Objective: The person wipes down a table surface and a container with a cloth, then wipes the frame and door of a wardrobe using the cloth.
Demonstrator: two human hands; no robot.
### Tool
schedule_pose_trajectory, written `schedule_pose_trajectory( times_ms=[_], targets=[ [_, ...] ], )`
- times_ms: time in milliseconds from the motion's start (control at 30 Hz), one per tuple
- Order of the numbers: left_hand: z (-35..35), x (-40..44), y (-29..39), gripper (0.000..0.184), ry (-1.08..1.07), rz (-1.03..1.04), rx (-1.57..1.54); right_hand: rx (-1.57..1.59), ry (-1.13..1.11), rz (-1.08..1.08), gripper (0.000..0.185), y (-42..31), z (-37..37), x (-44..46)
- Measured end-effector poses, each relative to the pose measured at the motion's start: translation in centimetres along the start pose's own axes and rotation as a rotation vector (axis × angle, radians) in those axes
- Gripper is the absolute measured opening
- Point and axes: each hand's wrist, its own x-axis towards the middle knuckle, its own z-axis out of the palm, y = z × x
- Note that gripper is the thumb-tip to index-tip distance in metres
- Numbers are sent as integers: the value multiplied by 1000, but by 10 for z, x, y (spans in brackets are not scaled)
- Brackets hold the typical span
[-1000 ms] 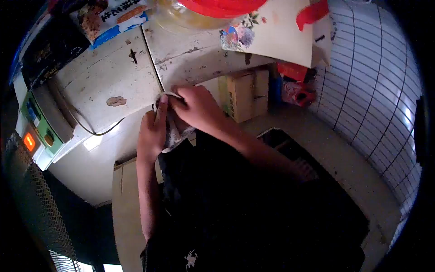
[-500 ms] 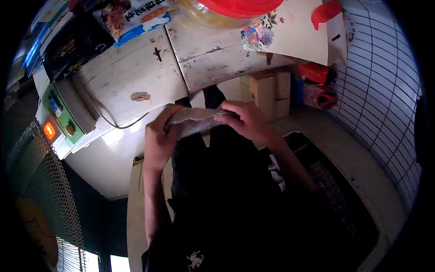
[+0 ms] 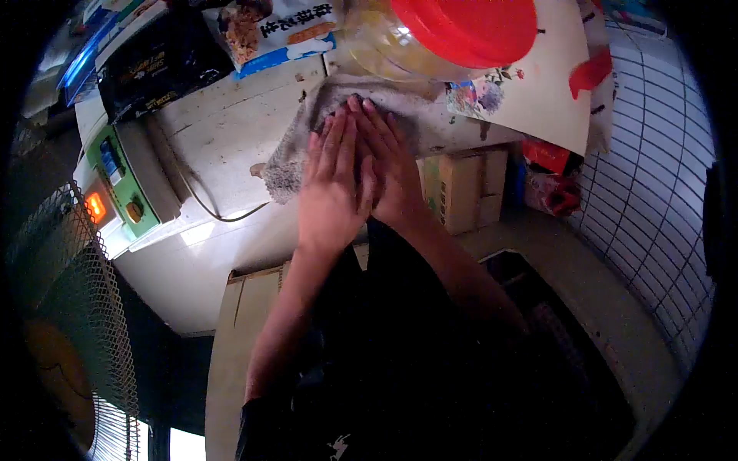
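Note:
A greyish cloth [image 3: 286, 174] is spread on the worn white tabletop [image 3: 223, 123], close to its front edge. My left hand [image 3: 332, 180] lies on the cloth with its fingers stretched out. Beside it, my right hand [image 3: 388, 169] also rests on the cloth, fingers straight and pointing away from me. The two hands touch along their inner sides. Part of the cloth is hidden under them. Just beyond the fingertips stands a clear plastic jar [image 3: 377, 46] with a red lid [image 3: 469, 27].
Black packet [image 3: 165, 65] and printed food bag [image 3: 269, 31] lie at the back left. A green-panelled device [image 3: 123, 180] with a lit orange switch stands left, its cable curving along the table. Cardboard box [image 3: 469, 188] sits under the right side; a wire grid [image 3: 653, 177] borders the right.
The cloth, earlier held between both hands above my lap, is now spread on the tabletop. Both hands have moved forward and flattened onto it.

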Motion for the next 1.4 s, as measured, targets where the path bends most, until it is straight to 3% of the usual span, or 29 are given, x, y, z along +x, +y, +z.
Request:
schedule_pose_trajectory(
  times_ms=[100,300,367,400,433,533,667,767,800,900,1033,1100,1133,1200,1233,1267,1300,1367,1400],
  targets=[
    [10,9,-14,52,-4,-98,-211,62,54,-51,57,9,12,22],
    [8,-10,-4,53,-95,-20,33,92,88,-41,51,12,17,-1],
    [5,23,-12,49,-64,-27,-109,55,99,-15,51,14,21,25],
    [4,35,-22,51,-27,-18,-37,320,71,107,51,9,18,44],
    [2,35,-27,52,-1,-8,34,325,57,124,51,5,19,34],
    [7,1,-20,53,-24,-27,14,136,108,-57,49,11,22,11],
    [2,-14,-23,54,-115,-84,4,79,75,-39,48,-5,14,3],
    [-9,-6,-36,52,-77,-101,67,241,180,-137,46,-9,38,-4],
    [-11,-8,-46,51,-41,-123,51,149,59,-90,48,-20,41,2],
    [-24,-17,-62,59,74,-137,231,478,-75,-47,47,-38,24,13],
    [-28,-6,-51,57,62,-154,421,551,-17,22,38,-22,2,-26],
    [-22,-10,-57,54,64,-151,496,574,-89,200,35,-13,-12,-40],
    [-18,-16,-69,46,84,-73,488,485,-30,223,43,-12,-16,-44],
    [-15,-34,-77,38,95,31,501,602,45,203,53,-13,-18,-41],
    [-16,-45,-68,33,50,-307,86,704,88,184,63,-15,-23,-40],
    [-14,-54,-59,29,3,-640,-337,802,-13,306,83,-19,-26,-37],
    [-26,-42,-19,29,23,-620,-533,819,-8,297,83,-17,-29,-38],
    [-36,-29,44,28,-22,-668,-785,1101,-346,423,88,-12,-32,-42],
    [-30,-30,54,28,17,-545,-681,1351,-333,432,87,-20,-70,-30]
  ],
)
